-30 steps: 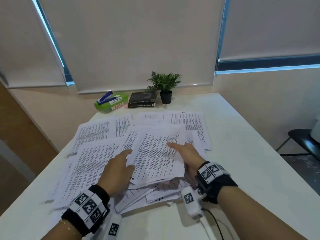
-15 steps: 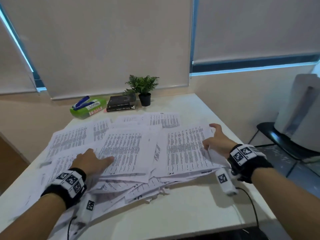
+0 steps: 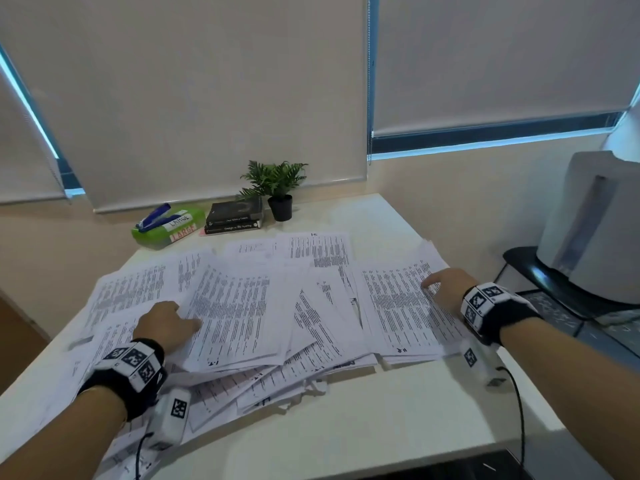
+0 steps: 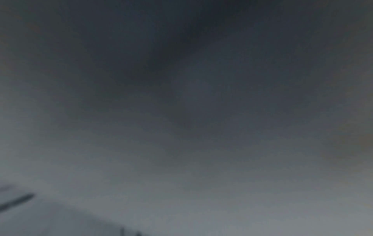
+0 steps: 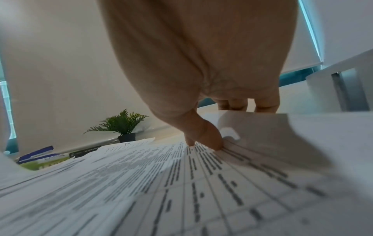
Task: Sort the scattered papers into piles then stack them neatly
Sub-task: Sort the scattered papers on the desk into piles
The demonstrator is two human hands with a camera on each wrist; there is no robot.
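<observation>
Papers (image 3: 242, 306) strewn in overlapping drifts across white table (image 3: 398, 420), mid-sort; separate pile (image 3: 398, 313) forming at right edge. Right hand (image 3: 446, 289) on that pile, thumb pressing top sheet, fingers curled over its lifted far-right edge; left hand (image 3: 166, 323) resting on left drift, grip unclear, wrist view dark. Thin, limp printed sheets, slippery; next likely squaring edges, drawing another sheet across.

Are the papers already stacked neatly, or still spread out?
Still spread out: the papers fan across the table in overlapping, skewed layers, with edges out of line.
</observation>
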